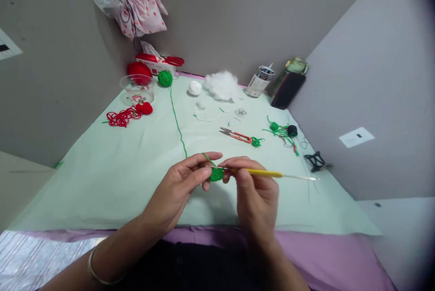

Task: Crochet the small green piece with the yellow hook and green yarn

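Between finger and thumb, my left hand pinches a small green crochet piece, with green yarn running over its raised index finger. My right hand grips a crochet hook with a yellow handle, its metal tip at the top edge of the piece. From my left hand a strand of yarn leads back to a green yarn ball. Beyond the hands lie orange-handled thread snips, touching a small green crocheted bit.
At the back left are a clear plastic tub, tangled red yarn and a tissue box. White stuffing and a white yarn ball lie at the back. A can and a phone stand back right, near green scraps.
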`<state>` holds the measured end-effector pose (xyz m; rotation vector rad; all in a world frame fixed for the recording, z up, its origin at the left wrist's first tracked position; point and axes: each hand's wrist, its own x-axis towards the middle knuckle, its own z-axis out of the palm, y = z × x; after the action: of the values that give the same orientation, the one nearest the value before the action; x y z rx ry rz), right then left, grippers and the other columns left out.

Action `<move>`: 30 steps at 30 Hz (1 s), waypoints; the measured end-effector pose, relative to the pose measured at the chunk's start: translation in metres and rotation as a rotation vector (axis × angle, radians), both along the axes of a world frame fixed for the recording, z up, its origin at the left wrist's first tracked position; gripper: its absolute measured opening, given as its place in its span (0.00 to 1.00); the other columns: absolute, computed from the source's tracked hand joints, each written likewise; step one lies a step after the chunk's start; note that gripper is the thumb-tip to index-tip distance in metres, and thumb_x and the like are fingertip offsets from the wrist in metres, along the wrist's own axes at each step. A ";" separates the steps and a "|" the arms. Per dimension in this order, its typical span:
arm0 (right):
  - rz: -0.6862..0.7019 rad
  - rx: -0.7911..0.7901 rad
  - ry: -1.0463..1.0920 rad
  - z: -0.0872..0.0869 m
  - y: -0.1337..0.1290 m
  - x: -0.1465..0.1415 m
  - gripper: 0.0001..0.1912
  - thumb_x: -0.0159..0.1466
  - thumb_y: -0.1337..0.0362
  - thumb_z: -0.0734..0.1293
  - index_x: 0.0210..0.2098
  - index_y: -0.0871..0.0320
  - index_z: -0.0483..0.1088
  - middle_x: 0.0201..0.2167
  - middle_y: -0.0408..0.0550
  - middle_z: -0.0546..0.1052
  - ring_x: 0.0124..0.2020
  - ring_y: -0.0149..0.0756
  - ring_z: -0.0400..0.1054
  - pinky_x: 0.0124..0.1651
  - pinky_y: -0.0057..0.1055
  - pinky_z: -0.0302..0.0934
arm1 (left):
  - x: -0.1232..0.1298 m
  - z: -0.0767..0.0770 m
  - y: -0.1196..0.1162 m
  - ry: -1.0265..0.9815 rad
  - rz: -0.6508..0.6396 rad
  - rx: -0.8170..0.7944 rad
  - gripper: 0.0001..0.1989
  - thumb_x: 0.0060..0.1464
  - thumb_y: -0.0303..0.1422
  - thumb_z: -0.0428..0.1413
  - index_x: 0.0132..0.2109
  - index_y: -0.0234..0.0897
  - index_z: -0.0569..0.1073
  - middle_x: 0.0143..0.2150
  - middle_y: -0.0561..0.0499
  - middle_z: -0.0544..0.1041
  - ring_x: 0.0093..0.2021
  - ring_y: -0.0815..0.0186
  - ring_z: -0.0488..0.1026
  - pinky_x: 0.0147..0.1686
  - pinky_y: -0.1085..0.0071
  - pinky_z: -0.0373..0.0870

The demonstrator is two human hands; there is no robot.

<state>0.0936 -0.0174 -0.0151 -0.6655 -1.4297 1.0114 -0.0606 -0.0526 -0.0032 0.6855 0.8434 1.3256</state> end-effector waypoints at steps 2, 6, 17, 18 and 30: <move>0.021 -0.077 0.065 -0.001 0.002 0.001 0.09 0.74 0.60 0.68 0.43 0.53 0.82 0.34 0.46 0.82 0.31 0.33 0.75 0.35 0.31 0.74 | -0.001 -0.001 0.000 0.027 -0.004 0.011 0.11 0.58 0.35 0.69 0.48 0.48 0.89 0.40 0.51 0.81 0.34 0.67 0.68 0.38 0.70 0.63; 0.069 -0.164 0.129 0.001 0.005 0.003 0.11 0.75 0.57 0.66 0.41 0.55 0.79 0.33 0.46 0.83 0.28 0.32 0.75 0.33 0.31 0.74 | -0.004 -0.001 0.000 0.088 0.009 0.001 0.11 0.58 0.34 0.68 0.48 0.47 0.88 0.39 0.51 0.79 0.34 0.66 0.66 0.37 0.69 0.63; -0.148 0.388 -0.321 -0.007 -0.011 0.006 0.15 0.75 0.71 0.62 0.54 0.52 0.77 0.42 0.48 0.84 0.40 0.36 0.79 0.42 0.35 0.77 | -0.004 -0.007 -0.006 0.268 0.119 0.073 0.12 0.58 0.36 0.71 0.50 0.51 0.88 0.39 0.53 0.78 0.42 0.65 0.69 0.47 0.71 0.65; -0.181 0.481 -0.382 -0.011 -0.011 0.006 0.16 0.74 0.72 0.64 0.55 0.52 0.77 0.43 0.50 0.84 0.42 0.38 0.80 0.43 0.35 0.77 | -0.002 -0.007 -0.006 0.250 0.137 0.063 0.14 0.57 0.35 0.72 0.51 0.51 0.88 0.39 0.54 0.78 0.41 0.67 0.69 0.46 0.72 0.65; -0.053 0.118 -0.013 -0.001 -0.002 0.001 0.11 0.76 0.66 0.64 0.45 0.52 0.81 0.36 0.46 0.82 0.33 0.34 0.74 0.35 0.34 0.72 | -0.004 -0.001 0.001 -0.092 0.027 -0.062 0.19 0.52 0.32 0.73 0.52 0.45 0.88 0.36 0.54 0.77 0.37 0.71 0.68 0.52 0.72 0.69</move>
<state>0.0944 -0.0195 -0.0165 -0.6216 -1.4637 0.8757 -0.0644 -0.0519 -0.0041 0.5625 0.8188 1.3400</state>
